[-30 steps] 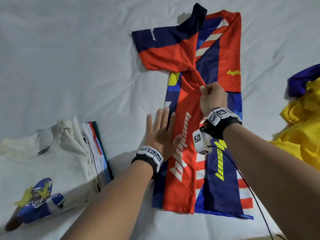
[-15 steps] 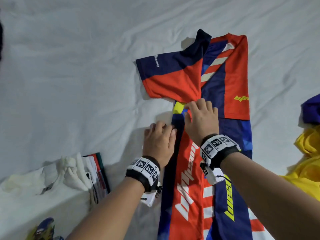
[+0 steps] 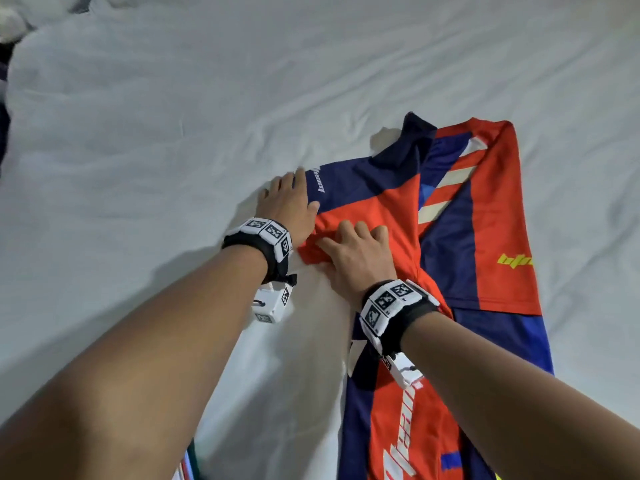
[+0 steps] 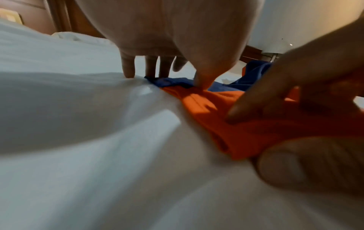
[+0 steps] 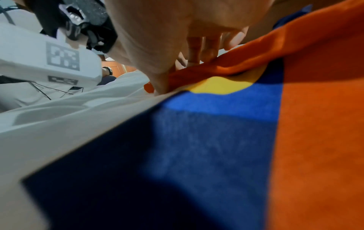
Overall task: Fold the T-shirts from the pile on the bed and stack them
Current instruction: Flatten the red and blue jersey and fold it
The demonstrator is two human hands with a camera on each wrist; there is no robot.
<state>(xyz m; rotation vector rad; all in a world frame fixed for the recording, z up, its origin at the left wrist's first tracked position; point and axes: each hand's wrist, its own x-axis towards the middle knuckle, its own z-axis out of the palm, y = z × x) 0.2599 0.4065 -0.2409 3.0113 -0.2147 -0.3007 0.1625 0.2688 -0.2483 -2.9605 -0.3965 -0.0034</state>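
A red, navy and blue jersey (image 3: 485, 209) lies lengthwise on the white bed sheet (image 3: 173, 168), its right side folded in. Its left sleeve (image 3: 374, 202) sticks out sideways. My left hand (image 3: 287, 202) is at the sleeve's navy cuff, fingers straight and tips down on the cuff edge and sheet. Its thumb (image 4: 202, 80) touches the fabric where navy meets red. My right hand (image 3: 360, 258) lies spread on the red part of the sleeve and presses it flat. Its thumb (image 5: 159, 80) sits at the sleeve's lower hem.
The corner of a stack of folded shirts (image 3: 188, 469) shows at the bottom edge, left of the jersey. Wrinkled white sheet stretches left and beyond the jersey. Something dark (image 3: 3, 126) lies at the bed's far left edge.
Both hands moved up from the jersey's folded body to the left sleeve. The left hand went out to the cuff. The right hand opened and spread on the red cloth.
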